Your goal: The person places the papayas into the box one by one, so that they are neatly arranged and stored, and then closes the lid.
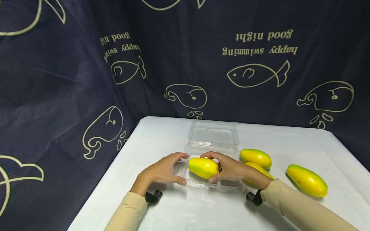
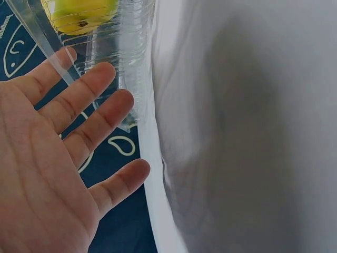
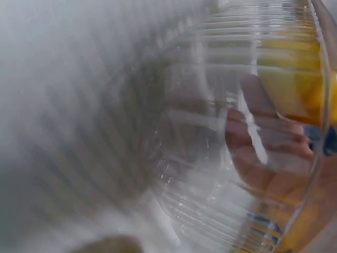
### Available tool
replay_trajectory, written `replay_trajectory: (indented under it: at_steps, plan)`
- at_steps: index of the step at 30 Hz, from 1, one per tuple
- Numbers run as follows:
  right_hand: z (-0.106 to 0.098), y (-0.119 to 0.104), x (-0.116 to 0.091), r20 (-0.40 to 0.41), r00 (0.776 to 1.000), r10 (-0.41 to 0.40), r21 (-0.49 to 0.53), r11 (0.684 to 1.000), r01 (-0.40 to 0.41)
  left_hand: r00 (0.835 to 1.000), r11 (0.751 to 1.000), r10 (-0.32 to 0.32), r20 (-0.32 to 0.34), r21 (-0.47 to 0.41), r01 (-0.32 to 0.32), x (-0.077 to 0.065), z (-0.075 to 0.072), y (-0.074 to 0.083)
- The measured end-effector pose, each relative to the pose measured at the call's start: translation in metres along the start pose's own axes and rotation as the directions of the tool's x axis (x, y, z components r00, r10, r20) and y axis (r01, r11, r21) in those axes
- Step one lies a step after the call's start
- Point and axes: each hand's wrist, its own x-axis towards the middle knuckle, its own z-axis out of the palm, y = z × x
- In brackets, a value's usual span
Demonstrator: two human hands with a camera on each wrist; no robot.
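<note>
A yellow-green papaya [image 1: 202, 167] is in my right hand [image 1: 232, 168], thumb on its near side and fingers over the far side, above the base of a clear plastic clamshell box [image 1: 228, 186]. The right wrist view looks through the ribbed box wall [image 3: 195, 116] at that hand [image 3: 274, 158]. My left hand [image 1: 163, 170] is at the left of the box, fingers spread and gently curved, with a gap between it and the fruit. The left wrist view shows its bare palm [image 2: 42, 142] beside the ribbed wall [image 2: 134, 58].
The box's lid [image 1: 213, 134] lies folded back toward the far table edge. Right of the box are a papaya [image 1: 255, 158], another partly behind my right wrist [image 1: 260, 168], and a third [image 1: 307, 180] farther right. A dark printed curtain [image 1: 185, 57] hangs behind the white table [image 1: 162, 134].
</note>
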Motion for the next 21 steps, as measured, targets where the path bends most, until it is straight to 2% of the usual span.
replay_trajectory:
  at_steps: [7,13,21]
  plan:
    - [0.004,0.005,0.003,0.047,0.999,-0.007,0.061,0.998,0.004,1.0,1.0,-0.006,0.0,0.004,0.006,-0.001,-0.001,0.0]
    - [0.004,0.01,0.007,0.076,0.997,-0.015,0.072,0.997,0.01,1.0,1.0,-0.006,-0.003,0.017,0.006,0.0,-0.001,0.0]
    - [0.003,0.015,0.009,0.148,0.989,-0.007,-0.02,1.0,0.01,1.0,1.0,-0.011,0.009,0.026,0.011,0.0,-0.002,-0.001]
